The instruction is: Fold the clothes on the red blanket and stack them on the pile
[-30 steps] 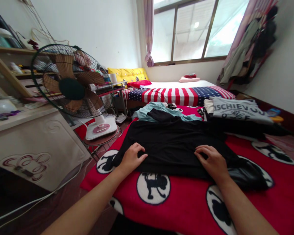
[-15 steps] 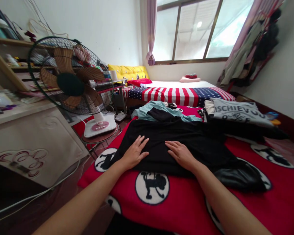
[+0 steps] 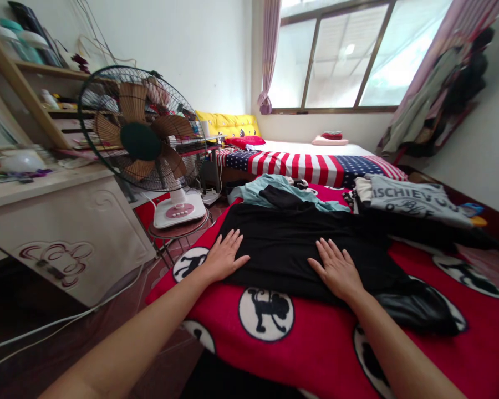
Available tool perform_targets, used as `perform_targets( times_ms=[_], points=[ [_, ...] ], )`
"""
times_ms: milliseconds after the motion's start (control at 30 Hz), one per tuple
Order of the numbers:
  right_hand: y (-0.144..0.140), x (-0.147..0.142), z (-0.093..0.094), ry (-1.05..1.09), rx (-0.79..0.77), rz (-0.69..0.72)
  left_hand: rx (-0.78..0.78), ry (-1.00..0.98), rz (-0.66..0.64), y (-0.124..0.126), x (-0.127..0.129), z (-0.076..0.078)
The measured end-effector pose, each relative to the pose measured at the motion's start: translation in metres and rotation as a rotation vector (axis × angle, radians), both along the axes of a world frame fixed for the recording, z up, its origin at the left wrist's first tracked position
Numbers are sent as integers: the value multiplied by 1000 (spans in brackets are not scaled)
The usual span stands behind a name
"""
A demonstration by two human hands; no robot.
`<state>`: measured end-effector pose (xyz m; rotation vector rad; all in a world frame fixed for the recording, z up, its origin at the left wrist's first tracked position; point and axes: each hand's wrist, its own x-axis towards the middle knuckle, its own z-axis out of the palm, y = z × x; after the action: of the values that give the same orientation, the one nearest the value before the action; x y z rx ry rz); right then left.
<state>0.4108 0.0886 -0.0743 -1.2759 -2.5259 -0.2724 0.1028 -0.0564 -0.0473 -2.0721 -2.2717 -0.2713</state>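
- Head view: the fan [image 3: 140, 133] stands off to the left, beside the bed.
- Left hand [image 3: 224, 257] lies flat, fingers spread, gripping nothing, on the black garment [image 3: 291, 244]; it was curled a second ago.
- Right hand [image 3: 336, 269], also open-palmed, has slid rightward since, pressing the garment onto the red blanket [image 3: 316, 343].

Left hand [image 3: 223, 258] flat, right hand [image 3: 337, 269] flat, fingers spread
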Motion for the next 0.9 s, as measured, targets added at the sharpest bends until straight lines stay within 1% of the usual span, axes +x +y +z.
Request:
perform_targets(
  times_ms=[100,133,200,233,300,467,533,600,667,700,767,833,900],
  points=[
    [0,0,-3,11,12,-25,43,46,66,-1,17,1],
    [1,0,-4,15,16,-27,69,52,59,-2,22,0],
    [3,0,-7,30,28,-17,109,33,5,-6,26,-3],
    [4,0,-9,38,35,-9,116,12,-21,-9,25,-5],
    [6,1,-11,54,48,2,111,-25,-30,-14,16,-8],
    [2,-1,-6,69,16,-16,47,-24,25,-21,-12,-4],
    [-4,-3,-1,82,-25,-32,35,15,66,-19,-15,0],
    [-9,-5,5,102,-63,-40,67,89,104,-11,-11,4],
    [-13,-6,10,126,-94,-45,143,133,84,0,3,8],
    [-14,-7,11,139,-107,-47,185,119,41,8,14,10],
    [-16,-7,14,161,-131,-49,231,20,-96,23,41,13],
    [-17,-6,16,177,-148,-43,218,-109,-236,39,72,13],
    [-17,-4,17,194,-164,-30,166,-186,-315,53,99,9]
  ],
)
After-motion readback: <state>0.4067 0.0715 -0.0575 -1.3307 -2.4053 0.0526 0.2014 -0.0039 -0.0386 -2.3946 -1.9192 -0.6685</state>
